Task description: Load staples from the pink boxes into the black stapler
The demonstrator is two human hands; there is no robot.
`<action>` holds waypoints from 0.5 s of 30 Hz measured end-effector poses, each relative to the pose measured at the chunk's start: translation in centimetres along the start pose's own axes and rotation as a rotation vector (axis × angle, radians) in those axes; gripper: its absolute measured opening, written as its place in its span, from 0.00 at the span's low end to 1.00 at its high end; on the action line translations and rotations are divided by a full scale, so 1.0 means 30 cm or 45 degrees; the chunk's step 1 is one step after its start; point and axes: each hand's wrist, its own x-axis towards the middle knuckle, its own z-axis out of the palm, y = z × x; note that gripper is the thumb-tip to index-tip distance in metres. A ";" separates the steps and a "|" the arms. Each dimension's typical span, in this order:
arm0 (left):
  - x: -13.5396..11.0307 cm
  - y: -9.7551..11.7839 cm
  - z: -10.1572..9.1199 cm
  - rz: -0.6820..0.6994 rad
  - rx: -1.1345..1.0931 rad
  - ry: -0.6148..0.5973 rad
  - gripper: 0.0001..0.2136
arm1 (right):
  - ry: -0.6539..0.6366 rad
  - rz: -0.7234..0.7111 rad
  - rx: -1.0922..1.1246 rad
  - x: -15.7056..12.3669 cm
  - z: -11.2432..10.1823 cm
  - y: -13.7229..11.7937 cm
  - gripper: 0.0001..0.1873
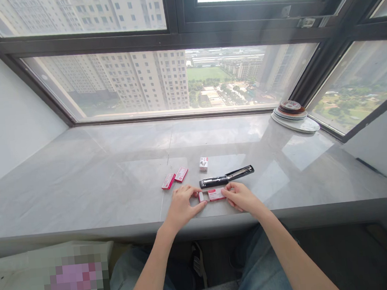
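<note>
A small red-and-white staple box (pixel 214 194) lies on the grey marble sill (pixel 81 183) near its front edge. My left hand (pixel 183 204) pinches the box's left end, where a white inner tray sticks out. My right hand (pixel 241 197) grips its right end with closed fingers. Just behind the box lies a black stapler (pixel 226 177), swung open flat so its metal rail shows.
Two more red staple boxes (pixel 174 178) lie to the left and a small white box (pixel 203 163) stands behind the stapler. A stack of round plates (pixel 293 115) sits at the right corner by the window. My knees in jeans are below the sill.
</note>
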 end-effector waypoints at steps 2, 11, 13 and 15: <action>-0.001 0.000 0.003 -0.008 0.015 0.003 0.20 | 0.148 -0.073 -0.154 -0.007 -0.010 -0.007 0.17; 0.002 0.019 0.027 -0.005 0.200 0.040 0.26 | 0.273 -0.443 -0.328 0.015 0.074 -0.115 0.16; 0.002 0.017 0.027 -0.002 0.192 0.034 0.25 | 0.255 -0.403 -0.199 0.044 0.102 -0.120 0.15; 0.002 0.015 0.025 0.002 0.178 0.028 0.25 | 0.248 -0.376 -0.083 0.070 0.121 -0.123 0.15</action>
